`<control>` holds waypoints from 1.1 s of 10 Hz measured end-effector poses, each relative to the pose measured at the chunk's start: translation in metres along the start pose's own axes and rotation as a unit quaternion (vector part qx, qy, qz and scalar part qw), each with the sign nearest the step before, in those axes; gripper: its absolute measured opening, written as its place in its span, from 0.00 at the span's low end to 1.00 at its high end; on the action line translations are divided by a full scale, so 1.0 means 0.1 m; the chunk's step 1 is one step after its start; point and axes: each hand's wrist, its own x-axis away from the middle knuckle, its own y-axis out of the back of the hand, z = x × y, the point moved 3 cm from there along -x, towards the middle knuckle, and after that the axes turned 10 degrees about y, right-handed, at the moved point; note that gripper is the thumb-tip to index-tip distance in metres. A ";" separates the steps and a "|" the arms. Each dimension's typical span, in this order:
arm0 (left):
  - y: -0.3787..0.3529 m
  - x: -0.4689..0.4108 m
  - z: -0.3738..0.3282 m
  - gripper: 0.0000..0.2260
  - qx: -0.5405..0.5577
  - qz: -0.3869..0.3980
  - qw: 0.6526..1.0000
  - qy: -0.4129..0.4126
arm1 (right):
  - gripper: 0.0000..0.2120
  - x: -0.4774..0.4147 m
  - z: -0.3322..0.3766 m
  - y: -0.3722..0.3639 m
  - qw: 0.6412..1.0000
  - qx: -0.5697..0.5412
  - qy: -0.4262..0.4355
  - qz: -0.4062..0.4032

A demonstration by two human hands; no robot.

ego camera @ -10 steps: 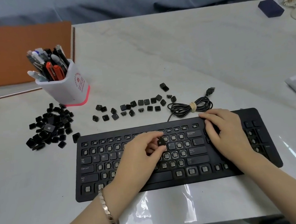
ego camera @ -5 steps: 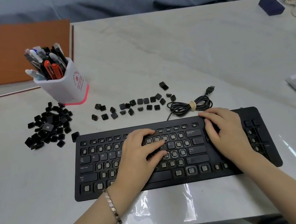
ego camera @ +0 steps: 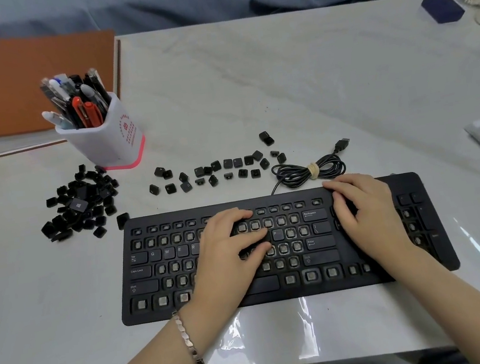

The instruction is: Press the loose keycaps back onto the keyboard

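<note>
Left hand (ego camera: 229, 250) presses straight fingers (ego camera: 257, 234) on the keyboard (ego camera: 278, 294) beside the P key (ego camera: 276, 234), right hand (ego camera: 368, 213) resting open on its right end; loose keycaps (ego camera: 216, 172) lie behind it toward the left edge of the table (ego camera: 281, 84), nearer the left hand.

Two bare forearms enter from the lower edge and angle inward. The left hand (ego camera: 226, 250) lies palm down, its fingers (ego camera: 257, 234) stretched nearly straight and pointing to the right, the thumb lying just below them. The right hand (ego camera: 368, 213) also lies palm down, well apart from the left, its fingers loosely spread, gently curved, holding nothing.
</note>
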 end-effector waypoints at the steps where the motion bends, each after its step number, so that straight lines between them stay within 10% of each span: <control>1: -0.01 0.05 0.03 0.14 -0.002 0.002 0.999 -0.032 | 0.15 0.00 0.00 0.00 1.000 -0.001 0.001 0.001; 11: 0.02 0.01 0.00 0.10 -0.039 -0.031 0.994 -0.099 | 0.16 0.01 -0.01 0.00 1.000 0.001 -0.005 0.005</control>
